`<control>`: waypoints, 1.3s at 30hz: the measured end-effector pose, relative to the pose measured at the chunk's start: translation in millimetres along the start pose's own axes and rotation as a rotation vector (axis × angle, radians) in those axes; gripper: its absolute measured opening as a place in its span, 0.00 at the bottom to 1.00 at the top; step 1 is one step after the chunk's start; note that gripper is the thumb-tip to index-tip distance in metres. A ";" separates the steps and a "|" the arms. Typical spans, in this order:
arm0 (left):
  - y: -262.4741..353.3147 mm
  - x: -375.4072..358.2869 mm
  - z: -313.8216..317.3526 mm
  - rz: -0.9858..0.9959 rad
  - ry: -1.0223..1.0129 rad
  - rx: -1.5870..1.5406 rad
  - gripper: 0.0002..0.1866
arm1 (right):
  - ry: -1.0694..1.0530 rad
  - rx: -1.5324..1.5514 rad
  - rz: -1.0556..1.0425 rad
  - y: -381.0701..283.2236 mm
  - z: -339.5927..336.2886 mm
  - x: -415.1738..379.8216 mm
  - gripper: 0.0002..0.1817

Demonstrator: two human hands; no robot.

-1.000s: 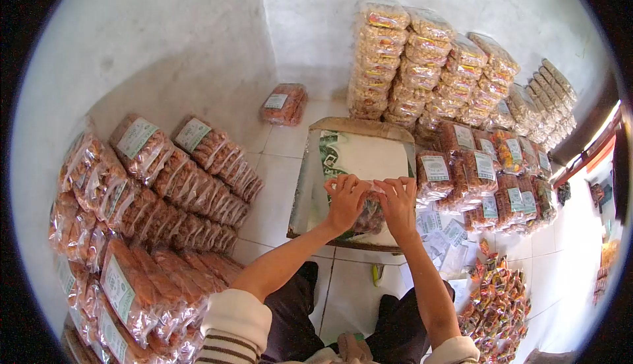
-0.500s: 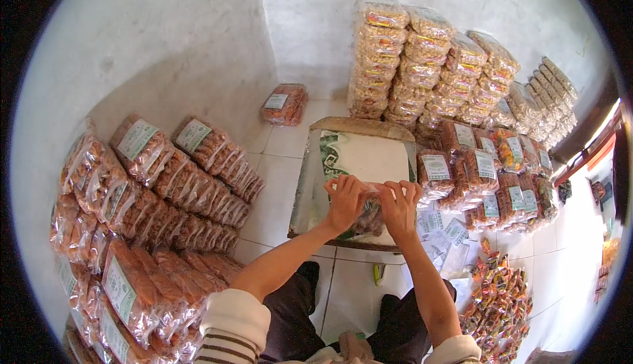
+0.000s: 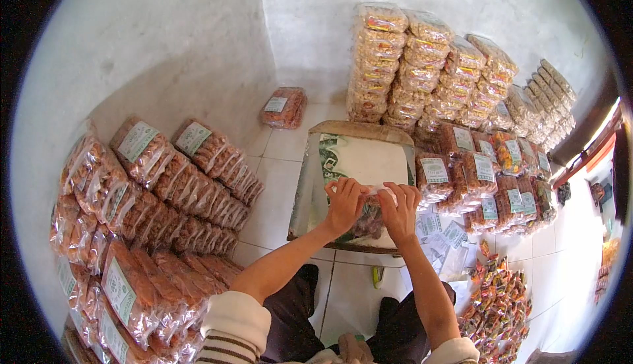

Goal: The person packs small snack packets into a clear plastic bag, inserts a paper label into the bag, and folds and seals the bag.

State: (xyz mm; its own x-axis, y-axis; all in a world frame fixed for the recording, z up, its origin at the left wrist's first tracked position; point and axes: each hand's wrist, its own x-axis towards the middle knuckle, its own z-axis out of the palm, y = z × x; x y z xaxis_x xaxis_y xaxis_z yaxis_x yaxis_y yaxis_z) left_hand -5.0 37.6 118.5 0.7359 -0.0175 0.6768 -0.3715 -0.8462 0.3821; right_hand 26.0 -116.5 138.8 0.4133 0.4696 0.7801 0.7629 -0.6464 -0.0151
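Note:
Between my hands a clear plastic bag [image 3: 370, 227] with dark brown contents lies on the near part of a low, worn table [image 3: 330, 126]. The fingers of my left hand [image 3: 344, 207] are bent and closed on the left end of the bag's upper edge. My right hand [image 3: 398, 210] pinches the right end of that same edge. A pale strip of plastic shows between the two thumbs. Under and beyond the bag is a white sheet with green print [image 3: 369, 156]. My fingers partly hide the bag.
Packed bags of brown snacks [image 3: 138, 206] are stacked at left, and one bag [image 3: 283, 108] lies by the wall. Tall stacks of pale snack bags [image 3: 382, 54] stand behind. Labelled bags [image 3: 481, 166], paper labels [image 3: 445, 232] and small colourful packets [image 3: 498, 304] are at right. A yellow-green tool [image 3: 377, 277] lies on the floor.
Both hands stay at the bag's upper edge. The fingers of my right hand have shifted slightly, and a whitish fold of plastic now shows between my hands.

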 end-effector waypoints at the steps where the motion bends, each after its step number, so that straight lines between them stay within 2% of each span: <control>1: -0.1 -0.2 -0.2 0.003 -0.004 0.000 0.08 | -0.019 -0.017 -0.012 -0.4 -1.7 1.6 0.18; 5: -0.9 -0.6 2.2 0.024 0.023 0.014 0.08 | -0.053 0.037 0.043 -6.3 -6.2 10.0 0.17; 7: -2.0 0.0 2.8 0.049 0.030 0.030 0.09 | -0.165 0.244 0.345 -10.7 -9.1 15.6 0.12; 11: -1.5 -0.4 4.5 0.050 0.043 0.032 0.10 | -0.141 0.159 0.288 -11.8 -9.6 23.2 0.07; 13: -1.1 -0.3 3.7 0.042 0.014 0.035 0.09 | -0.184 0.165 0.370 -10.3 -4.6 23.2 0.02; 17: 1.9 -0.7 6.9 0.032 0.050 0.060 0.09 | -0.252 0.224 0.475 -5.8 -1.0 25.5 0.02; 19: 4.8 0.3 5.4 0.017 0.041 0.086 0.09 | -0.253 0.382 0.594 -5.6 -8.0 31.3 0.02; 25: 3.1 -0.5 9.2 0.028 0.046 0.074 0.10 | -0.223 0.318 0.473 2.4 -5.9 26.2 0.03; 29: 3.4 0.7 10.7 0.005 0.048 0.020 0.10 | -0.290 0.376 0.578 -2.4 -10.2 29.8 0.06; 32: 3.9 1.7 10.5 -0.004 0.035 0.027 0.09 | -0.282 0.241 0.456 -2.0 -8.8 25.2 0.07; 34: 3.9 1.8 9.7 -0.007 0.053 0.013 0.08 | -0.204 0.106 0.215 -3.4 -10.0 22.7 0.10; 39: 1.1 1.2 9.9 -0.007 0.087 0.002 0.09 | -0.206 0.113 0.167 -8.4 -18.5 18.4 0.14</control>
State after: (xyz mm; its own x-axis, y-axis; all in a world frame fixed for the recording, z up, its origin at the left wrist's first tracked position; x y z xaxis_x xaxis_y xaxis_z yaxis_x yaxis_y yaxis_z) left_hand 1.1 31.4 113.5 0.6863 0.0350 0.7264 -0.3651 -0.8473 0.3857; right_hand 17.9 -113.6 164.8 0.6214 0.4823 0.6175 0.7217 -0.6591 -0.2115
